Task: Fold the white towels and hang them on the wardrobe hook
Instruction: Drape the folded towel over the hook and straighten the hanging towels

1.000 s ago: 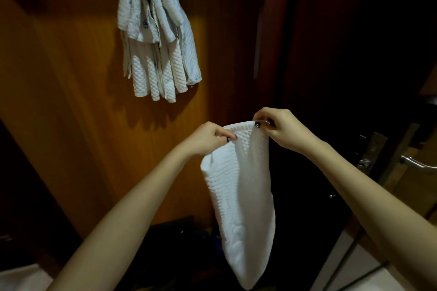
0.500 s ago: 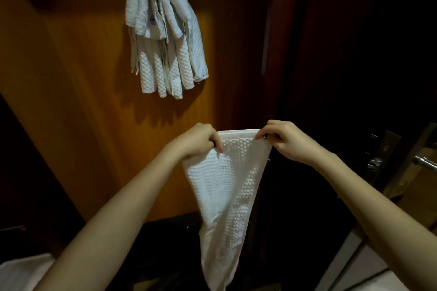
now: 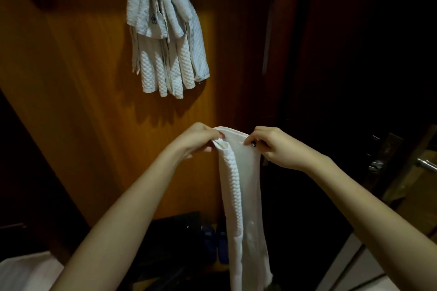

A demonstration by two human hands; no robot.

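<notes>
Towel (image 3: 248,186) now narrower, waffle-ribbed, L hand (image 3: 198,140), R hand (image 3: 275,146) pinching

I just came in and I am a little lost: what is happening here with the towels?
A person is folding a white towel in the air. The left hand and the right hand each pinch its top edge, and it hangs down as a narrow strip. Several folded towels already hang on the wardrobe panel above.

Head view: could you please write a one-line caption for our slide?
Left hand and right hand pinch the top edge of a white towel, below folded towels hanging on the wardrobe.
</notes>
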